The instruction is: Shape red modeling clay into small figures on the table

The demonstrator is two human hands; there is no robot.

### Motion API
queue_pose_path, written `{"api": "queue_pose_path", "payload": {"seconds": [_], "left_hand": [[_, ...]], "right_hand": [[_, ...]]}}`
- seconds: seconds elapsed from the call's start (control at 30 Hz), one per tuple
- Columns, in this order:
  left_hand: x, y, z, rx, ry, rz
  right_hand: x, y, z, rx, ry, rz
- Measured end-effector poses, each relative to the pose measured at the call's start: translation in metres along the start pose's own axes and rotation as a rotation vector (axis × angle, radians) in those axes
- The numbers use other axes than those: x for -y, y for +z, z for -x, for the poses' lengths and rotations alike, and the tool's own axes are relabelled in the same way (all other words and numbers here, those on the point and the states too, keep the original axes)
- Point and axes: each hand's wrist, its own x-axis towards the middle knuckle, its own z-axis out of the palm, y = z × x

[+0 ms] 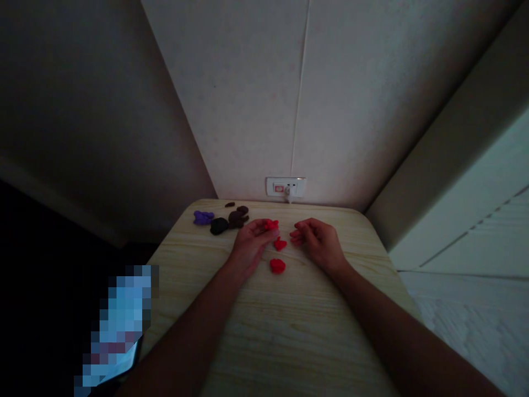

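Note:
My left hand [253, 242] pinches a small red modelling clay piece [271, 224] between thumb and fingers, above the wooden table [289, 331]. Just below its fingertips lies a second red clay piece [280, 243], with an uneven, pointed shape. Nearer to me on the tabletop sits a rounded red clay lump [277, 266]. My right hand [318, 242] is to the right of these pieces, its fingers loosely bent and apart. Nothing shows in its grasp, though the fingertips look reddish in the dim light.
Beyond my left hand lie purple clay [203, 218], a black lump [219, 225], brown clay [237, 217] and a small brown bit [230, 204]. The wall behind has a socket [286, 187] with a plug and cable. A blurred-out lit screen [124, 314] is at lower left.

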Motion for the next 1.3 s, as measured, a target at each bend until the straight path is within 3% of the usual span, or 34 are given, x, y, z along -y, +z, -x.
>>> {"api": "queue_pose_path", "payload": {"seconds": [0.27, 0.53, 0.8, 1.3], "left_hand": [[0.000, 0.000, 0.000, 0.009, -0.015, -0.006], [0.001, 0.001, 0.000, 0.038, -0.017, -0.014], [0.003, 0.005, 0.002, 0.065, -0.025, -0.044], [0.001, 0.005, 0.003, 0.108, -0.058, -0.056]], "right_hand": [[0.004, -0.002, 0.000, -0.002, -0.085, 0.127], [0.011, 0.011, 0.008, 0.011, -0.114, -0.053], [0.012, 0.010, 0.012, 0.038, -0.170, 0.057], [0.015, 0.010, 0.007, 0.013, -0.023, -0.182]]}}
